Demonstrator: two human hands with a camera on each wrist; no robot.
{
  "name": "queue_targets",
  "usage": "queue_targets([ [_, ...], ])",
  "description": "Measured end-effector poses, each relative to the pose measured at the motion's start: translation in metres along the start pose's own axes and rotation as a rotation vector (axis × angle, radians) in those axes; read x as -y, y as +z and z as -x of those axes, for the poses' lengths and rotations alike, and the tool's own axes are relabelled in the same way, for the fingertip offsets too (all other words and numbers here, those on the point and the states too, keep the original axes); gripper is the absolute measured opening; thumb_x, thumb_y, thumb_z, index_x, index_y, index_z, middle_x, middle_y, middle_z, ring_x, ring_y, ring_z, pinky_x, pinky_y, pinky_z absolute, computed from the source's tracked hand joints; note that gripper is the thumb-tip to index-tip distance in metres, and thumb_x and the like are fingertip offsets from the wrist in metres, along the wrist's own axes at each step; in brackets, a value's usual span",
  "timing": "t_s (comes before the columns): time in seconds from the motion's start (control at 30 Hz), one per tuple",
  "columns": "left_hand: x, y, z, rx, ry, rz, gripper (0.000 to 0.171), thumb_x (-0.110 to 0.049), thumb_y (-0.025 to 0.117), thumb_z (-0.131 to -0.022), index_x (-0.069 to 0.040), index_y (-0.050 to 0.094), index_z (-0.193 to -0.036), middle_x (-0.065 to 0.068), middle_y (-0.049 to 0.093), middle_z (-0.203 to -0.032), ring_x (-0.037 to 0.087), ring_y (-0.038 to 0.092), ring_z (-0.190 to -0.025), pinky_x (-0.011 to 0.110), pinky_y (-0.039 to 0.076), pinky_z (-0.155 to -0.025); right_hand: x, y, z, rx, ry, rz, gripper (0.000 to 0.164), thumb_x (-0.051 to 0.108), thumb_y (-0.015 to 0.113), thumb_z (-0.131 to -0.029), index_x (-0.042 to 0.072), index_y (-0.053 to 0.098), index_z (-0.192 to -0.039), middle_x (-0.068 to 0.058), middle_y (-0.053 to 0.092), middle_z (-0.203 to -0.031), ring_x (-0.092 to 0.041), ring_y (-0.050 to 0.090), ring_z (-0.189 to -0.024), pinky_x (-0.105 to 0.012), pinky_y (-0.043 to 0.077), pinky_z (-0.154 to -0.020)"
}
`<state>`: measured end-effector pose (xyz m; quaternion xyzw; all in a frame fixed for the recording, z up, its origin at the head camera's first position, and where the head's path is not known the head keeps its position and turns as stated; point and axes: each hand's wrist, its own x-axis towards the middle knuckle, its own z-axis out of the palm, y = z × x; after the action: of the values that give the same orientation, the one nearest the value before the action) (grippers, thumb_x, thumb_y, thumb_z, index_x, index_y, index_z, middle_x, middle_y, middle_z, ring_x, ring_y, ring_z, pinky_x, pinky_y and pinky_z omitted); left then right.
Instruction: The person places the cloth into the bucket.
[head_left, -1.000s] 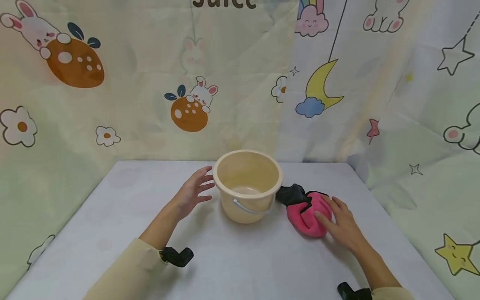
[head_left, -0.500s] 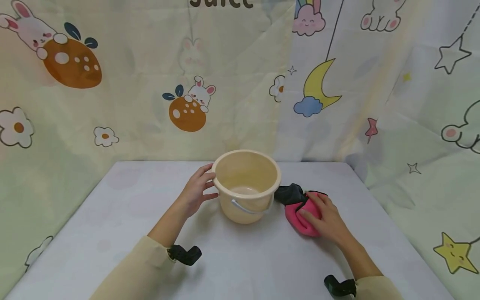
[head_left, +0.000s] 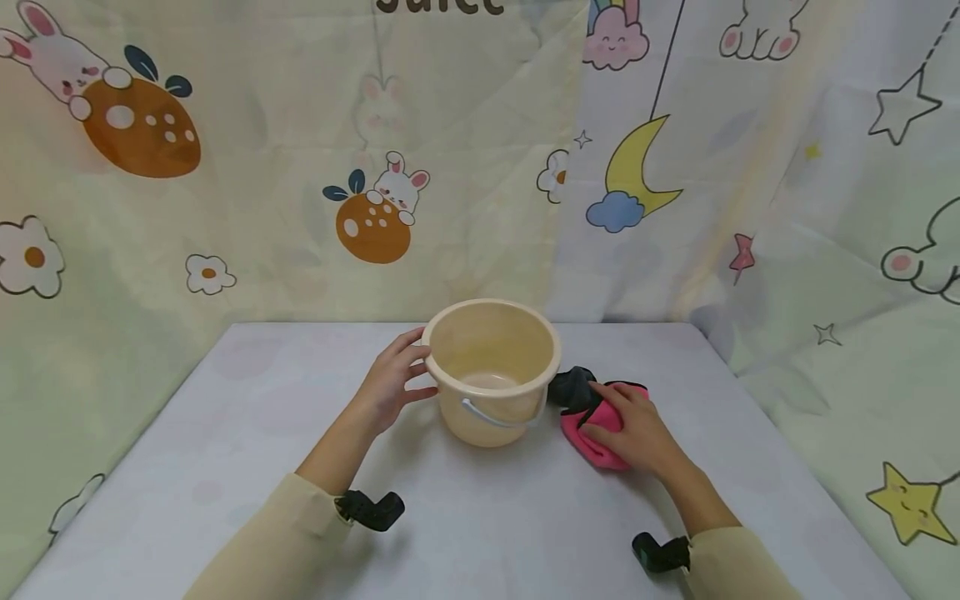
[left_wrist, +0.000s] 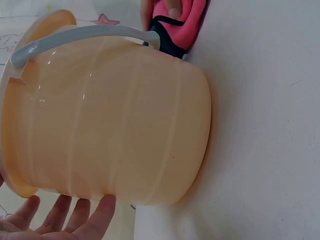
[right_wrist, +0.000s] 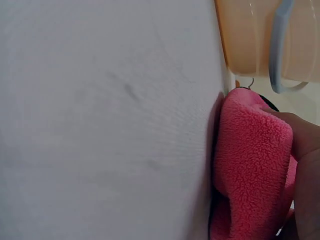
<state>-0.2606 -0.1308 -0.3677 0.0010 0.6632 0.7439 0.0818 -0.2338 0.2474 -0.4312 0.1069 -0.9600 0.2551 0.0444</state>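
A cream plastic bucket stands upright on the white table, its grey handle hanging down the side. My left hand is at the bucket's left side, fingers spread and fairly straight, fingertips right at the wall below the rim. Beside the bucket on the right lies a bunched, fluffy pink cloth with black edging and a dark part next to the bucket. My right hand grips the cloth from above, thumb pressed into its near side and fingers over the far side. Its palm side is hidden.
The white table extends around the bucket and cloth. Behind it hangs a printed backdrop with rabbits, flowers and a moon. Each wrist carries a black camera mount, such as the left wrist camera.
My left hand has come in from the left to the bucket's wall. The right hand has slid left over the pink cloth, which is more bunched and slightly nearer the bucket.
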Motion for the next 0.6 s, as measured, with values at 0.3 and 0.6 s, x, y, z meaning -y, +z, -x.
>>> queue_targets([
  [0.3,0.001,0.0,0.0,-0.009,-0.007,0.011,0.055,-0.023,0.051,-0.102,-0.02,0.043,-0.157,0.009,0.046,-0.154,0.035,0.05,-0.142,0.057,0.051,-0.105,0.006,0.001,-0.011,0.053,-0.027,0.064,0.069,0.037,0.08,-0.087,0.013,0.057,-0.147,-0.029,0.054,-0.141,-0.053,0.05,-0.13,-0.07,0.048,-0.1],
  [0.6,0.0,0.001,0.001,-0.012,-0.008,0.009,0.055,-0.023,0.051,-0.102,-0.021,0.043,-0.156,0.008,0.046,-0.155,0.035,0.05,-0.143,0.059,0.049,-0.107,0.009,0.003,-0.017,0.08,-0.024,0.133,0.055,0.03,0.08,-0.088,0.009,0.066,-0.136,-0.026,0.062,-0.131,-0.05,0.056,-0.123,-0.064,0.052,-0.097],
])
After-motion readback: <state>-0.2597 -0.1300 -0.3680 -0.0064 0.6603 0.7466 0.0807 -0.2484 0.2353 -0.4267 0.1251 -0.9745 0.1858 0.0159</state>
